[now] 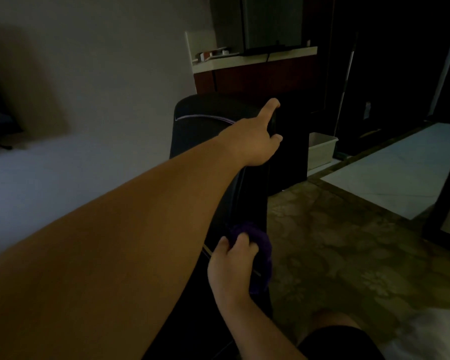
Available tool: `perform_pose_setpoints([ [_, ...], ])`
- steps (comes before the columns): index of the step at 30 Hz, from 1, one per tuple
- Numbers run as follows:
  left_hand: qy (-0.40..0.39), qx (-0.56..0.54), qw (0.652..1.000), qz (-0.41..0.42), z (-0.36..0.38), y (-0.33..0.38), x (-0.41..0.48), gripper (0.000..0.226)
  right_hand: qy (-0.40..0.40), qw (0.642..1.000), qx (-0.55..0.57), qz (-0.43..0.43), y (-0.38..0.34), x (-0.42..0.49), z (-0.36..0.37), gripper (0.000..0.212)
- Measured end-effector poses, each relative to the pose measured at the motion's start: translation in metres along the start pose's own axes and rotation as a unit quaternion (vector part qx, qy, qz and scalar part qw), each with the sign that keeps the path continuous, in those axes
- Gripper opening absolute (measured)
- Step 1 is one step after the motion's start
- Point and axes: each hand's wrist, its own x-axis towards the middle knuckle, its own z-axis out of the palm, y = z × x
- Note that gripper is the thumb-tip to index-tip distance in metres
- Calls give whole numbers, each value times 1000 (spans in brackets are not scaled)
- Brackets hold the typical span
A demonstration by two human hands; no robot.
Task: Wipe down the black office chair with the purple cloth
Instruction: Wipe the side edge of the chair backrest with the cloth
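The black office chair (205, 120) stands in the middle of the dim room, its tall backrest upright with a thin pale seam near the top. My left hand (255, 141) reaches far forward and grips the right edge of the backrest near its top. Lower down, my right hand (229, 266) presses the bunched purple cloth (260, 258) against the right side edge of the backrest. The seat and base of the chair are lost in darkness.
A pale wall fills the left. Behind the chair a dark cabinet with a white counter (257, 58) holds small items. A pale plastic bin (320, 149) sits on the floor at right. Patterned floor (348, 242) spreads right, beside a light tiled area (400, 167).
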Motion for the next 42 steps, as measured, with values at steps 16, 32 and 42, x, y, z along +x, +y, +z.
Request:
perform_pose_setpoints([
  [16,12,-17,1000,4,10,-9,17,72,9,972,95,-215,-43,45,-9,29],
  [32,22,8,999,-26,13,-15,38,76,-138,984,-74,-82,134,31,16,30],
  [42,29,11,999,-33,14,-18,40,77,-44,998,-18,-46,68,25,40,16],
])
